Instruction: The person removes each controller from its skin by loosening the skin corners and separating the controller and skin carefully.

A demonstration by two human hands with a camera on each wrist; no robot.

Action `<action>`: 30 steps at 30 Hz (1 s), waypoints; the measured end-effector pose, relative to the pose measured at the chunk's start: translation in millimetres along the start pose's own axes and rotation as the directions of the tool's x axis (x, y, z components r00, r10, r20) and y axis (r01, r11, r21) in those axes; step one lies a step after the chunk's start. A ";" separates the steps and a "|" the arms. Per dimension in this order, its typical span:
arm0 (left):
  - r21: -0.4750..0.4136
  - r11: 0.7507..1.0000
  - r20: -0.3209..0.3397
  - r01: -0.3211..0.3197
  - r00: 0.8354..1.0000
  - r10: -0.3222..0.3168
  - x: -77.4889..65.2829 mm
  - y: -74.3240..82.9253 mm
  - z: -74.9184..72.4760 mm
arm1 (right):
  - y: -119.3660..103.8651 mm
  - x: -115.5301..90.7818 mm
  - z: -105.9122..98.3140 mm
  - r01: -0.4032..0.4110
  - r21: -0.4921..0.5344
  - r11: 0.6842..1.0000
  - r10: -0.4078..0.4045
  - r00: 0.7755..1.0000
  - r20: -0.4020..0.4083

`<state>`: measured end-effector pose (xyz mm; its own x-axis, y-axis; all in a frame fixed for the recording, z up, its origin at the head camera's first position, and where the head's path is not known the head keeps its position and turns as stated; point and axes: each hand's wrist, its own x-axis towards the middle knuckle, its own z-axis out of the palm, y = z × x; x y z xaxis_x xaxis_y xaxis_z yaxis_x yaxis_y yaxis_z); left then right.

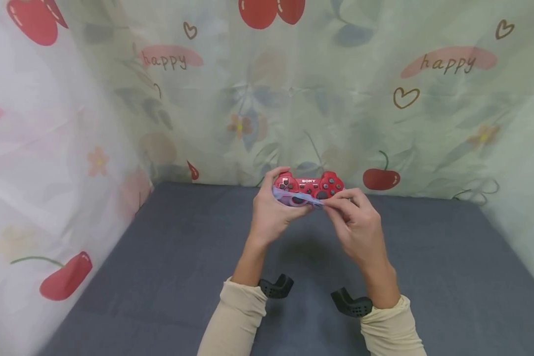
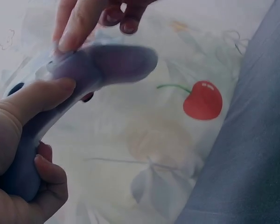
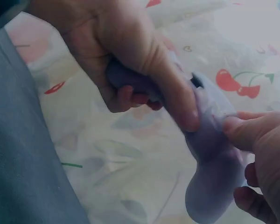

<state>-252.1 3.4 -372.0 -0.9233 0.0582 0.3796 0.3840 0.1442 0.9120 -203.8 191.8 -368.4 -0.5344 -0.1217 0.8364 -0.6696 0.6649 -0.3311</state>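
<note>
A red Sony game controller [image 1: 309,182] is held above the table, its button face showing in the head view. A thin bluish-purple silicone cover [image 1: 292,197] lies over its near edge and wraps the grips, as the wrist views show. My left hand [image 1: 269,215] grips the left side of the controller, and its thumb [image 2: 51,93] presses on the cover. At the right near edge, my right hand [image 1: 362,225] pinches the cover's rim between thumb and fingers. In the right wrist view, one covered grip [image 3: 210,191] hangs below the right fingertips.
A dark grey cloth [image 1: 182,257] covers the table. Behind and beside it hangs a pale curtain [image 1: 293,123] printed with cherries, hearts and flowers. Black curved mounts [image 1: 277,287] sit at both wrists, by the beige sleeves [image 1: 236,316].
</note>
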 end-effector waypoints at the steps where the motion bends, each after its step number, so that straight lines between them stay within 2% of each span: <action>1: 0.000 1.000 0.001 0.001 1.000 -0.001 0.1 0.4 0.3 | -0.3 -0.4 0.7 -0.002 -0.005 1.000 0.002 1.000 -0.022; 7: -0.049 0.999 -0.004 -0.003 1.000 0.003 -0.2 3.4 3.0 | 1.2 -2.7 2.1 0.006 -0.037 0.999 -0.009 0.998 -0.069; 10: -0.050 0.999 -0.005 -0.016 1.000 0.016 -1.2 4.7 3.6 | 1.0 -3.4 4.3 -0.029 -0.021 0.999 0.027 0.994 -0.106; 12: -0.021 0.999 0.000 -0.035 0.999 0.035 -1.6 4.5 4.2 | -0.3 -3.8 6.6 -0.075 0.010 0.997 0.075 0.987 -0.141; 15: 0.028 0.995 0.007 -0.091 0.996 0.090 -2.4 3.5 4.7 | -4.2 -4.3 9.6 -0.157 0.079 0.984 0.169 0.969 -0.180; 18: 0.063 0.985 0.002 -0.163 0.987 0.163 -3.3 3.5 4.9 | -8.6 -3.6 9.9 -0.229 0.155 0.961 0.256 0.949 -0.186; 24: 0.115 0.947 0.004 -0.301 0.953 0.302 -5.2 7.1 5.0 | -15.7 -0.7 4.0 -0.307 0.238 0.921 0.352 0.919 -0.175; 27: 0.130 0.929 0.013 -0.348 0.937 0.349 -5.9 8.7 4.3 | -13.6 -0.2 0.6 -0.286 0.247 0.926 0.331 0.929 -0.165; 30: 0.119 0.926 0.022 -0.358 0.933 0.359 -6.0 9.6 3.0 | -6.9 -0.1 -2.9 -0.229 0.226 0.947 0.264 0.955 -0.138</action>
<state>-242.9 7.4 -366.0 -0.7240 0.1273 0.6779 0.6863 0.2305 0.6898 -197.6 189.4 -365.0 -0.6155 0.1608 0.7716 -0.6285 0.4906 -0.6036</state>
